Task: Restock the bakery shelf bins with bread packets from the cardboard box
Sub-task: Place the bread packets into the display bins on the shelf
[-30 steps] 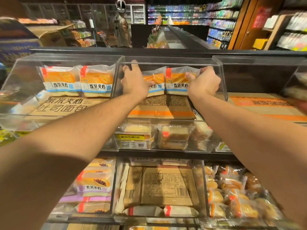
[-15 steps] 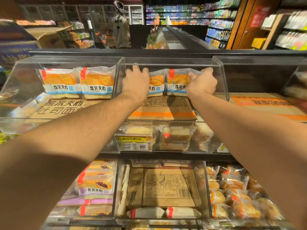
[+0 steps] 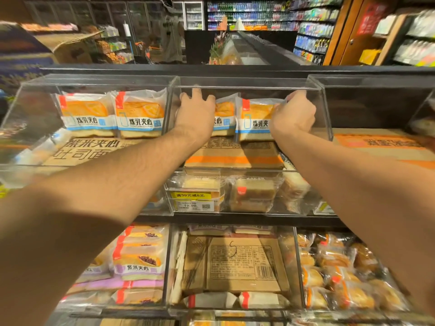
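Note:
Two orange-and-white bread packets stand upright side by side in the clear middle top bin (image 3: 324,109). My left hand (image 3: 195,111) covers most of the left packet (image 3: 223,116), its fingers curled over the packet's top edge. My right hand (image 3: 294,114) grips the right side of the right packet (image 3: 253,121), thumb on its front. Both packets stand on a flat brown cardboard box (image 3: 235,158) with an orange stripe that lies in the bin.
The left top bin (image 3: 35,95) holds two of the same packets (image 3: 113,116) on printed cardboard. More packets fill the bins below, around another cardboard box (image 3: 242,262). A price tag (image 3: 193,201) fronts the middle bin. A person (image 3: 171,31) stands far back in the aisle.
Both hands have stayed on the two packets in the middle bin. My left fingers have closed together over the packet's top, and the packets have shifted only slightly.

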Action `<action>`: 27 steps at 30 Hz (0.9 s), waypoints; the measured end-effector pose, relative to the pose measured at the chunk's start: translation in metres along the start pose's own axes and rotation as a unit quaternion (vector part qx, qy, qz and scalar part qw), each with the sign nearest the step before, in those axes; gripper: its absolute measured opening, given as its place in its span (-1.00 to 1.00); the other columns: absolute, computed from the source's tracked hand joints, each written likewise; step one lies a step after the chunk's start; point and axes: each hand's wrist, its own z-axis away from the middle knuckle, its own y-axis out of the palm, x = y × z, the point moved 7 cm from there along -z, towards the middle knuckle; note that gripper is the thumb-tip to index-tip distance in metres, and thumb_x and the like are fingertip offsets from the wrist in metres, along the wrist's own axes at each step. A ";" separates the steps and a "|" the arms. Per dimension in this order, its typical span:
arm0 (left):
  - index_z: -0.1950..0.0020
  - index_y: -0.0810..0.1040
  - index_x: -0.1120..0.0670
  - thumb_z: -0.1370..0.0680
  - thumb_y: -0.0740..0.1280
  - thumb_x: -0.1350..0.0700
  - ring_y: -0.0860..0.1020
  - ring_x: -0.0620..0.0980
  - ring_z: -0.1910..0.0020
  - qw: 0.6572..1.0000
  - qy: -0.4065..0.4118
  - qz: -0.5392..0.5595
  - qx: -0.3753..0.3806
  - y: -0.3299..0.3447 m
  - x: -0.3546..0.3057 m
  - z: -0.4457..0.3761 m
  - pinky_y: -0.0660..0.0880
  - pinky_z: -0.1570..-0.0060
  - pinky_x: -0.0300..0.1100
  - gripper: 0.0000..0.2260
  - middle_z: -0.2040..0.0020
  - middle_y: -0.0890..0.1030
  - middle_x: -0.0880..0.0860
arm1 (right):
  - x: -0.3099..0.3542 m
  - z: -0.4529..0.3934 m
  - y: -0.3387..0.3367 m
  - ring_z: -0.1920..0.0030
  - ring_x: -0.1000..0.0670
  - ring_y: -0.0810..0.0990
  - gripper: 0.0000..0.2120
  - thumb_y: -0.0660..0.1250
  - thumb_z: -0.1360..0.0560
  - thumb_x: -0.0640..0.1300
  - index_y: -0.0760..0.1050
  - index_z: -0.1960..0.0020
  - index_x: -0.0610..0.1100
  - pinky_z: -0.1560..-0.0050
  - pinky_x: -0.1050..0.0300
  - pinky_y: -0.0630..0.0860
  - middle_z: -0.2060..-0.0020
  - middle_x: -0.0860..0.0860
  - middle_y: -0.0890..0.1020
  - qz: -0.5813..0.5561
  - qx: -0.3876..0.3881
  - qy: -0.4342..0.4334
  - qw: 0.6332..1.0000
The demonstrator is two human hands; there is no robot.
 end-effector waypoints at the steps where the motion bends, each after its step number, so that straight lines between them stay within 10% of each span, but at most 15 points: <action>1: -0.45 0.31 0.13 -0.50 0.41 0.25 0.30 0.35 -0.38 1.000 0.000 -0.016 0.000 0.000 0.000 0.001 0.47 -0.19 0.17 -0.45 -0.49 0.19 0.30 | -0.001 -0.001 -0.002 -0.19 -0.16 0.57 -0.81 0.29 -0.61 -0.13 0.46 -0.22 -0.10 -0.16 -0.08 0.55 -0.16 -0.11 0.58 -0.011 -0.009 0.010 1.000; 8: -0.57 0.06 0.27 -0.53 0.38 0.07 0.07 0.47 -0.49 0.994 -0.018 -0.103 0.014 0.003 -0.018 0.015 0.31 -0.36 0.23 -0.25 -0.50 0.17 0.37 | -0.002 0.006 -0.007 -0.20 -0.17 0.56 -0.75 0.33 -0.57 -0.18 0.43 -0.23 -0.10 -0.17 -0.07 0.56 -0.18 -0.12 0.59 -0.037 -0.005 0.034 0.999; 12: -0.42 0.37 0.04 -0.46 0.41 0.00 0.37 0.27 -0.29 0.997 0.057 0.035 -0.031 -0.010 -0.043 0.023 0.45 -0.16 0.13 -0.45 -0.30 0.41 0.22 | -0.003 0.008 -0.008 -0.28 -0.16 0.53 -0.58 0.38 -0.56 -0.15 0.37 -0.38 -0.11 -0.17 0.02 0.51 -0.27 -0.13 0.55 -0.006 0.032 0.040 0.999; 15: -0.45 0.36 -0.05 -0.51 0.36 0.06 0.43 0.30 -0.23 0.983 0.085 0.144 0.070 0.006 -0.060 0.022 0.47 -0.12 0.06 -0.49 -0.29 0.41 0.21 | 0.000 0.013 -0.011 -0.30 -0.14 0.52 -0.52 0.36 -0.57 -0.13 0.32 -0.44 -0.13 -0.17 0.05 0.50 -0.30 -0.14 0.54 0.014 0.040 0.042 0.998; 27: -0.37 0.44 -0.11 -0.51 0.35 -0.03 0.41 0.29 -0.28 0.993 0.002 0.107 0.055 0.010 -0.029 0.016 0.48 -0.14 0.14 -0.58 -0.31 0.43 0.17 | 0.009 0.033 0.014 -0.31 -0.29 0.44 -0.36 0.39 -0.49 -0.18 0.25 -0.50 0.08 -0.21 -0.07 0.46 -0.36 -0.19 0.36 0.107 0.125 -0.054 0.985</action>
